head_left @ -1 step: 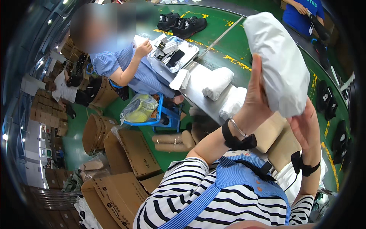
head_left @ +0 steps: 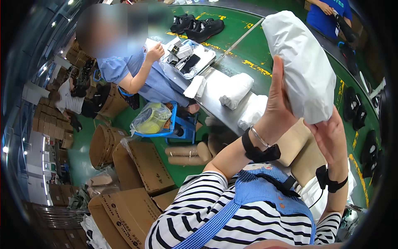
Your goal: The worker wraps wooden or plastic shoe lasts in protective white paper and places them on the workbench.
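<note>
A long, rounded bundle in crinkled white wrapping [head_left: 304, 62] is raised in front of me, above the bench edge. What lies inside the wrapping is hidden. My left hand [head_left: 278, 97] grips it along its left side, thumb stretched up against the wrapping and fingers out of sight behind it. From below, my right hand [head_left: 330, 139] holds the lower end, its fingertips partly covered by the bundle. Two similar white bundles, one farther off [head_left: 238, 89] and one nearer [head_left: 253, 110], lie on the metal bench top [head_left: 214, 85] beyond my left forearm.
A co-worker in a blue checked top [head_left: 124, 68] stands at far left beside a tray of small packets [head_left: 201, 62]. Black shoes [head_left: 205, 30] sit on the green conveyor [head_left: 240, 45]. Cardboard boxes [head_left: 147, 166] and a blue cart [head_left: 182, 126] stand to my left.
The bundle and both hands have shifted very slightly up and to the left; my grip looks the same.
</note>
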### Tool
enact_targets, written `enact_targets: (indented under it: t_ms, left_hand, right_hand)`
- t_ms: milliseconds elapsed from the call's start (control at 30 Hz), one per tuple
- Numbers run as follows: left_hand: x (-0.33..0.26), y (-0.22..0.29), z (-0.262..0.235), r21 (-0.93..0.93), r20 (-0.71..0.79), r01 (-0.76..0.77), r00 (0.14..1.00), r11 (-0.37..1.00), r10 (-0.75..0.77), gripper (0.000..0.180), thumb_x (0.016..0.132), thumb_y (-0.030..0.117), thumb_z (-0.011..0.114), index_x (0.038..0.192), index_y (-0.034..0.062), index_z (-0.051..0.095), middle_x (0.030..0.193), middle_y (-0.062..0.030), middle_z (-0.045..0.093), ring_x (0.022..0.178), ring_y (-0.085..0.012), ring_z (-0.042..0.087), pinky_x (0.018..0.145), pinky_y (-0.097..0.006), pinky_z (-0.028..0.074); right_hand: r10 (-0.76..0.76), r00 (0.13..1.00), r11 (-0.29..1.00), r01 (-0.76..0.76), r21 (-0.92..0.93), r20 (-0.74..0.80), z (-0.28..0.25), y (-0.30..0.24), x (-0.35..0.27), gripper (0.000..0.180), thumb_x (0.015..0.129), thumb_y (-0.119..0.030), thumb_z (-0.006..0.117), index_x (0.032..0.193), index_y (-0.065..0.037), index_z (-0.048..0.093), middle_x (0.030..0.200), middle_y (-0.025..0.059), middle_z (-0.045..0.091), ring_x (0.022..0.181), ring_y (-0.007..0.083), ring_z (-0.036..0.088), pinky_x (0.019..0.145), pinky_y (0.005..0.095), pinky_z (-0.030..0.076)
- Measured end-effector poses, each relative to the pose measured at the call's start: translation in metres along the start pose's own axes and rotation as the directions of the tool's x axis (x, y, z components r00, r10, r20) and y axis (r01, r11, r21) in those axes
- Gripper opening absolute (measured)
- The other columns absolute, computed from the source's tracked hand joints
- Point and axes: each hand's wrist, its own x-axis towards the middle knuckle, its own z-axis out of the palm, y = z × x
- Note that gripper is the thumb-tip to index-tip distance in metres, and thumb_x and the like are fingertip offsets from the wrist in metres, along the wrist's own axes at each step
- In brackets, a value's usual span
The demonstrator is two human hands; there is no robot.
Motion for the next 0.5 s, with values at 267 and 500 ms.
enact_targets:
  t_ms: [267, 500]
  left_hand:
    - [0.010, -0.020, -0.010, -0.249, 0.037, 0.104, 0.995, 0.963, -0.098, 0.070, 0.084, 0.060, 0.051, 0.135, 0.0143, 0.038, 0.131, -0.0064, 0.049, 0.119, -0.0242, 0.049, 0.102, -0.043, 0.038]
    - [0.010, -0.022, -0.012, -0.225, 0.056, 0.059, 0.997, 0.973, -0.048, 0.069, 0.085, 0.059, 0.051, 0.136, 0.0135, 0.037, 0.133, -0.0075, 0.046, 0.121, -0.0252, 0.047, 0.103, -0.044, 0.037]
  right_hand:
    - [0.017, 0.999, 0.925, -0.035, -0.379, -0.051, -0.025, -0.002, -0.012, 0.038, 0.072, -0.017, 0.078, 0.102, 0.001, 0.062, 0.096, 0.0061, 0.067, 0.091, 0.0163, 0.062, 0.088, 0.0315, 0.046]
    - [0.135, 0.976, 0.989, -0.143, -0.038, -0.171, -0.014, 0.002, -0.016, 0.039, 0.075, -0.015, 0.075, 0.108, 0.002, 0.061, 0.107, 0.0082, 0.064, 0.103, 0.0196, 0.060, 0.093, 0.0349, 0.044]
